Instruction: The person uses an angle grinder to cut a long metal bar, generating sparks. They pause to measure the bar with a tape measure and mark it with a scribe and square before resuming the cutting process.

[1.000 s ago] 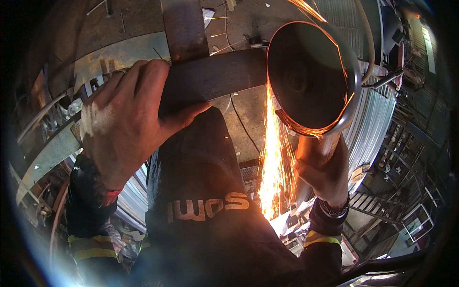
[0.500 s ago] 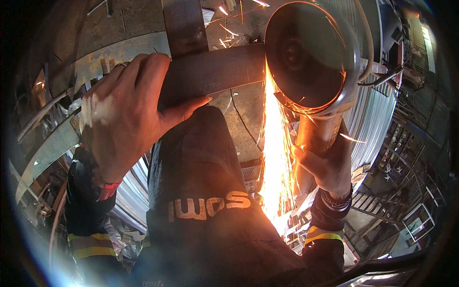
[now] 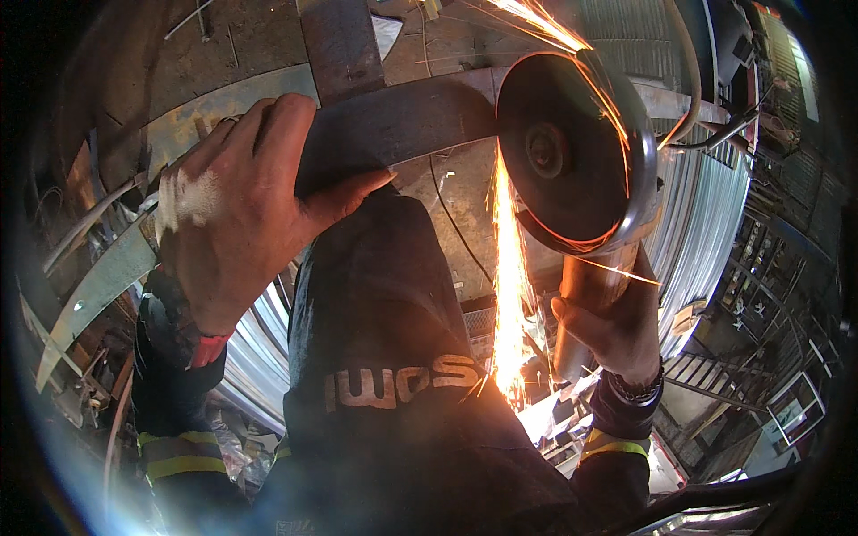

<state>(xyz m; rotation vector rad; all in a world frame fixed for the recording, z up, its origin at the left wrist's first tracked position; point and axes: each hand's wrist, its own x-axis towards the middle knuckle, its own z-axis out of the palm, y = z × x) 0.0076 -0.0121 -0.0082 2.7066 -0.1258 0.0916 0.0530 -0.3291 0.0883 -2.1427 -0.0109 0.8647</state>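
My left hand (image 3: 241, 196) is closed around a flat dark metal bar (image 3: 402, 125), fingers over its top and thumb along its near edge. In my right hand (image 3: 617, 317) is the body of an angle grinder (image 3: 594, 277), thumb on the near side and the other fingers mostly hidden behind it. The grinder's round disc (image 3: 572, 134) meets the bar right of my left hand. Bright orange sparks (image 3: 509, 313) pour down from the contact, and more fly up over the disc's top. The bar crosses a second, wider dark metal piece (image 3: 341, 49).
My dark-clothed leg (image 3: 384, 295) lies below the bar, left of the sparks. Long shiny metal strips (image 3: 697, 232) are stacked at the right. A curved metal band (image 3: 107, 277) lies at the left, and a cable (image 3: 688, 71) hangs beside the grinder.
The grinder's disc has tilted and shifted slightly down. The downward spark stream is narrower, and a fresh spray shows at the disc's top. My left hand keeps its hold on the bar.
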